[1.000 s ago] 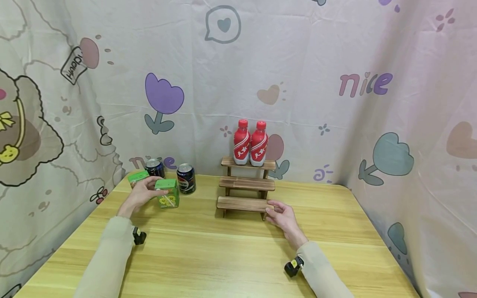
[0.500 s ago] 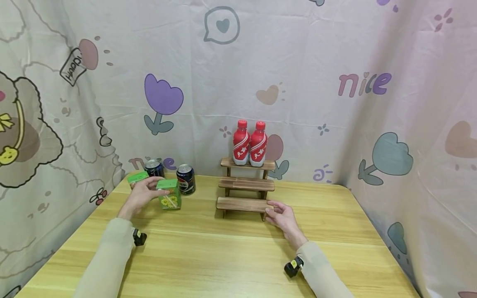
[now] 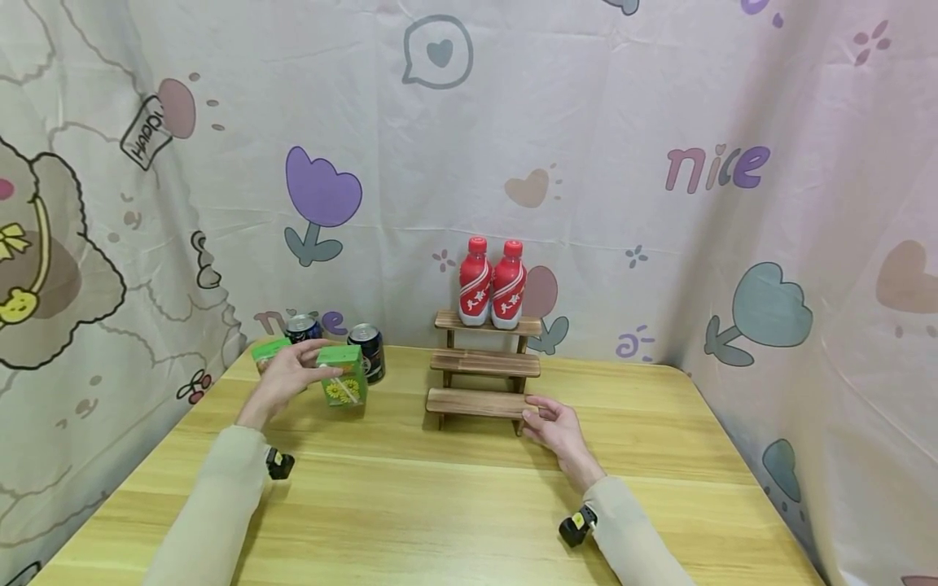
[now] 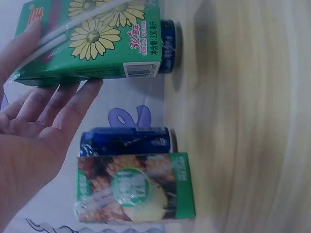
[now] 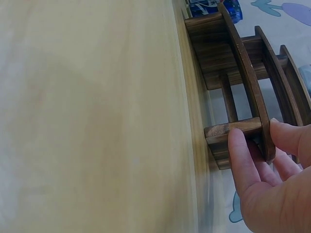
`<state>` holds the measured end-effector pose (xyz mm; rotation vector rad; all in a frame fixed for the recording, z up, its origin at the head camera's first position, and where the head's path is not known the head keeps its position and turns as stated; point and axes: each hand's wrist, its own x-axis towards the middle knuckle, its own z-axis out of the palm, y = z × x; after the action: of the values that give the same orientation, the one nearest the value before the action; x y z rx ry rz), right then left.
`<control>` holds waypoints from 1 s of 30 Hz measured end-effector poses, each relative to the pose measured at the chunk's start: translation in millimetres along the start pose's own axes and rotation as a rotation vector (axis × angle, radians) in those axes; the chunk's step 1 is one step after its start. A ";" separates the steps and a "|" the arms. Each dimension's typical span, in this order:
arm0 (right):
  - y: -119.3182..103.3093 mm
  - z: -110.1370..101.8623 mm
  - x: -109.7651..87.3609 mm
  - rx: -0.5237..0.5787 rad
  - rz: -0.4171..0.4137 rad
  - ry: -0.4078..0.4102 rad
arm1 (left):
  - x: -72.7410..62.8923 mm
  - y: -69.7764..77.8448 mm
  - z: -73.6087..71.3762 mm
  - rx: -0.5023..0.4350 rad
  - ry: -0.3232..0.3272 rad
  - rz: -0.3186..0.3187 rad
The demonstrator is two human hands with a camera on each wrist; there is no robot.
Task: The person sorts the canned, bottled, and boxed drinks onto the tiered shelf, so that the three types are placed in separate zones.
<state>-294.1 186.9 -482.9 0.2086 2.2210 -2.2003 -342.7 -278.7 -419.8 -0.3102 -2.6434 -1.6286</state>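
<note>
My left hand grips a green drink carton printed with yellow flowers, thumb on one face and fingers on the opposite side. In the left wrist view the carton has a white straw on its front. A dark blue can stands right behind it, partly covered. My right hand pinches the right end of the lowest step of a three-step wooden stand. In the right wrist view the thumb lies on top of that step, with the fingers below.
Two red bottles with white bases stand on the stand's top step. A second carton and another blue can are at the table's back left. A patterned curtain hangs behind the wooden table.
My left hand has moved the carton to the right and slightly up, across the front of the nearer can. My right hand and the stand stay where they were.
</note>
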 end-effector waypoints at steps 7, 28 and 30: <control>-1.2 -1.4 -0.9 -0.003 0.000 -0.002 | 1.8 11.9 7.9 0.037 0.035 0.031; -1.2 0.1 -2.6 0.019 -0.007 -0.012 | 7.4 45.9 32.2 -0.140 0.053 0.005; -0.6 -0.2 -1.9 0.021 -0.009 -0.013 | 8.7 51.0 36.1 -0.141 0.039 0.024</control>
<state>-292.2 187.0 -482.2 0.1841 2.1974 -2.2238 -339.0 -223.1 -390.2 -0.3093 -2.4922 -1.7983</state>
